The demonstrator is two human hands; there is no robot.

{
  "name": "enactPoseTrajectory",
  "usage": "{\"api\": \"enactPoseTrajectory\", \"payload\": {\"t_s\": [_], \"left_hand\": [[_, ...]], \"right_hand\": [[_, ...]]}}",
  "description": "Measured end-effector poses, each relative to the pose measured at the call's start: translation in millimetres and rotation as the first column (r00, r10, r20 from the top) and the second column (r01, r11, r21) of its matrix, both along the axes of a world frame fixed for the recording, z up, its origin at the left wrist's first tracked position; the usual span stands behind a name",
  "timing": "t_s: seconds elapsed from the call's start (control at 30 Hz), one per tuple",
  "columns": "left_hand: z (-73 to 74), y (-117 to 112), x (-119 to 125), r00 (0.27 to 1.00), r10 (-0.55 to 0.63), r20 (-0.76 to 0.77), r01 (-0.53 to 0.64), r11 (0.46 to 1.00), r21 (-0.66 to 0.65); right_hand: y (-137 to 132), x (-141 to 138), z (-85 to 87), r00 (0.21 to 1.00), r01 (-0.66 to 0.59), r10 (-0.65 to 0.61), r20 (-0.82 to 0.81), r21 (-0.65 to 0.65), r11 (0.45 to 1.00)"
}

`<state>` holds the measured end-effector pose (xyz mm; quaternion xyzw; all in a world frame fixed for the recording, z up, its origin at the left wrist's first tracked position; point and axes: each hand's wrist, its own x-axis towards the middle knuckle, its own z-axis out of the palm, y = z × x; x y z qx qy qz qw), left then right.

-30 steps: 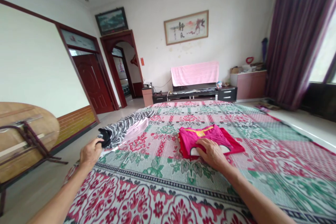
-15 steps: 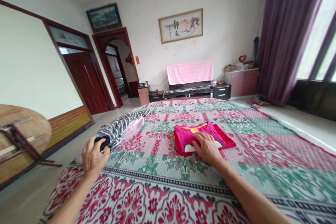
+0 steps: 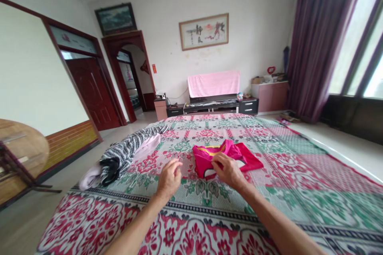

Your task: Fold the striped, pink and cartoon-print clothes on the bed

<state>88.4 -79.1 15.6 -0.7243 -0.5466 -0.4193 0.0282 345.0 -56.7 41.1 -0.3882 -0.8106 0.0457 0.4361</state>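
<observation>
A folded bright pink garment point(image 3: 239, 155) with a yellow trim lies in the middle of the floral bedspread point(image 3: 191, 215). My right hand point(image 3: 229, 171) pinches its near edge and lifts a fold of it. My left hand point(image 3: 169, 179) hovers just left of the garment with fingers loosely curled, holding nothing I can see. A heap of black-and-white striped cloth point(image 3: 125, 153) with a pale pink piece point(image 3: 89, 175) under it lies at the bed's left edge, apart from both hands.
A round wooden table point(image 3: 20, 151) stands tipped on its side at the far left. Beyond the bed are a low TV stand point(image 3: 209, 107) draped with a pink towel point(image 3: 214, 83), dark red doors point(image 3: 95, 95) and purple curtains point(image 3: 314, 44) by the window.
My left hand let go of the striped cloth at the bed's left edge and moved right, next to the pink garment. My right hand went from lying flat on it to pinching its edge.
</observation>
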Motion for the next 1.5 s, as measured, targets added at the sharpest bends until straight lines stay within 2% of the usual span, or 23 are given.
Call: {"api": "enactPoseTrajectory", "payload": {"t_s": [0.1,0.17,0.23,0.27,0.3,0.37,0.4,0.47,0.57,0.73,0.87,1.03,1.2,1.27,1.37,1.5], "left_hand": [[0.4,7,15,0.993,-0.004,0.118,0.011,0.998,-0.058],[-0.3,11,20,0.976,0.061,0.209,-0.035,0.991,-0.127],[-2.7,13,20,0.956,0.122,0.268,-0.068,0.977,-0.202],[-4.2,14,19,0.949,0.138,0.285,-0.072,0.971,-0.229],[-5.7,14,18,0.944,0.142,0.297,-0.067,0.967,-0.247],[-8.1,14,15,0.940,0.132,0.313,-0.048,0.964,-0.262],[-8.7,15,14,0.939,0.123,0.321,-0.037,0.964,-0.263],[-9.0,17,13,0.939,0.095,0.331,-0.004,0.964,-0.265],[-8.0,26,17,0.942,0.025,0.335,0.064,0.966,-0.251],[-6.5,46,30,0.954,-0.066,0.291,0.125,0.975,-0.186],[-9.0,53,34,0.965,-0.094,0.246,0.153,0.961,-0.232],[-13.4,52,32,0.976,-0.067,0.207,0.124,0.953,-0.276],[-8.7,47,28,0.979,0.016,0.202,0.049,0.949,-0.312],[-3.3,45,24,0.971,0.056,0.232,0.029,0.938,-0.345],[8.9,41,18,0.949,0.107,0.295,0.011,0.928,-0.373],[30.0,35,14,0.928,0.110,0.357,-0.006,0.960,-0.280]], "right_hand": [[-13,-15,11.0,0.984,-0.179,0.180,0.012,-0.070,0.981],[-21,-26,16.4,0.944,-0.310,0.326,0.051,-0.201,0.929],[-26,-33,21.1,0.902,-0.379,0.422,0.090,-0.303,0.874],[-27,-34,23.8,0.904,-0.363,0.413,0.112,-0.310,0.879],[-26,-32,26.8,0.925,-0.305,0.354,0.138,-0.286,0.908],[-21,-24,33.0,0.975,-0.087,0.122,0.183,-0.188,0.978],[-17,-16,35.7,0.978,0.040,-0.008,0.209,-0.149,0.988],[-9,1,38.8,0.938,0.233,-0.183,0.295,-0.144,0.962],[1,24,37.2,0.860,0.374,-0.249,0.445,-0.217,0.902],[2,35,37.4,0.839,0.376,-0.206,0.504,-0.262,0.889],[0,36,48.6,0.844,0.349,-0.151,0.516,-0.312,0.884],[-1,48,56.3,0.850,0.283,-0.064,0.523,-0.350,0.893],[2,57,49.5,0.798,0.275,0.008,0.603,-0.377,0.884],[5,57,47.1,0.813,0.287,-0.031,0.581,-0.355,0.890],[9,54,48.1,0.881,0.305,-0.162,0.445,-0.272,0.913],[8,42,55.5,0.944,0.291,-0.244,0.222,-0.210,0.933]]}}
